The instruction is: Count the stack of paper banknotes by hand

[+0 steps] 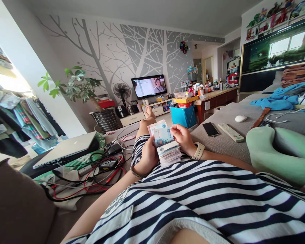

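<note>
A thick bundle of banknotes (169,155) is gripped in my left hand (149,154), its lower part fanned toward my striped shirt. Above the bundle stands a blue-green banknote (163,135), with pinkish notes (154,125) behind it. The fingers of my right hand (182,137) pinch the right edge of the blue-green note. My right wrist wears a pale watch (199,151); a beaded bracelet (136,172) circles the left one. The left fingers behind the bundle are mostly hidden.
On the sofa to the right lie a black phone (210,129), a remote control (230,132), a white mouse (241,118) and a green neck pillow (277,152). Tangled cables (101,173) and a laptop (66,149) lie to the left. A blue bin (183,116) stands ahead.
</note>
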`<action>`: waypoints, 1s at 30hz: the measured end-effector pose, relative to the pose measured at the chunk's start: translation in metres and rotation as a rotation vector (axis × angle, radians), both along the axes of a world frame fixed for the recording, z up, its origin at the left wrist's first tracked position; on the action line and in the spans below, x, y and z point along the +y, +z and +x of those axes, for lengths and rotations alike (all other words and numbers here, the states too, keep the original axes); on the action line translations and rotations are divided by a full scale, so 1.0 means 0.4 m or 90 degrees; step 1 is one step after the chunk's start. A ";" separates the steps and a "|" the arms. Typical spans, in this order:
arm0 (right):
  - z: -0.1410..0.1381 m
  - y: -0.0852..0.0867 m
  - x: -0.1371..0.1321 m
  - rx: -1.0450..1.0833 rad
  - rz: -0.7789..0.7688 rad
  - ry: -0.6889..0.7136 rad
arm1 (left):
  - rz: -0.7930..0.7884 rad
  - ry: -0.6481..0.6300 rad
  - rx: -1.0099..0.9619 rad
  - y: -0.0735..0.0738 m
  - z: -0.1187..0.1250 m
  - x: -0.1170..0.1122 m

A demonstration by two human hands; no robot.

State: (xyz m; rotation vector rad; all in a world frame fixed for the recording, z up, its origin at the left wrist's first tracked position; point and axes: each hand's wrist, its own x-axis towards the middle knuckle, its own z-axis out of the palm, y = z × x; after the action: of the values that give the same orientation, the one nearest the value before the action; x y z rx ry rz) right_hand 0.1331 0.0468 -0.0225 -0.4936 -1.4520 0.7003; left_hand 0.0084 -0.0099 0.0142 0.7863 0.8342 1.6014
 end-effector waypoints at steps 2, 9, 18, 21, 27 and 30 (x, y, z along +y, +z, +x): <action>0.001 0.001 -0.004 0.007 0.004 0.009 | -0.001 0.005 0.003 -0.001 0.000 0.001; 0.003 0.006 -0.013 -0.004 0.014 0.045 | 0.046 -0.062 -0.039 -0.031 -0.014 0.036; 0.000 -0.004 0.022 -0.032 -0.018 -0.088 | 0.075 -0.075 0.012 -0.044 -0.028 0.037; 0.002 -0.001 0.013 -0.044 0.005 -0.085 | 0.064 -0.079 -0.014 -0.043 -0.025 0.041; 0.005 0.011 -0.014 -0.013 0.033 -0.026 | 0.031 -0.041 -0.046 -0.034 -0.019 0.041; 0.005 0.010 -0.016 -0.010 0.036 -0.010 | 0.026 -0.020 -0.026 -0.029 -0.017 0.032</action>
State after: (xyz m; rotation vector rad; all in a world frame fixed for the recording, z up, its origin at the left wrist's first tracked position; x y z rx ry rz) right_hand 0.1351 0.0405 -0.0184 -0.4675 -1.4769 0.6417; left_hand 0.0018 0.0029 0.0028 0.7895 0.7575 1.6062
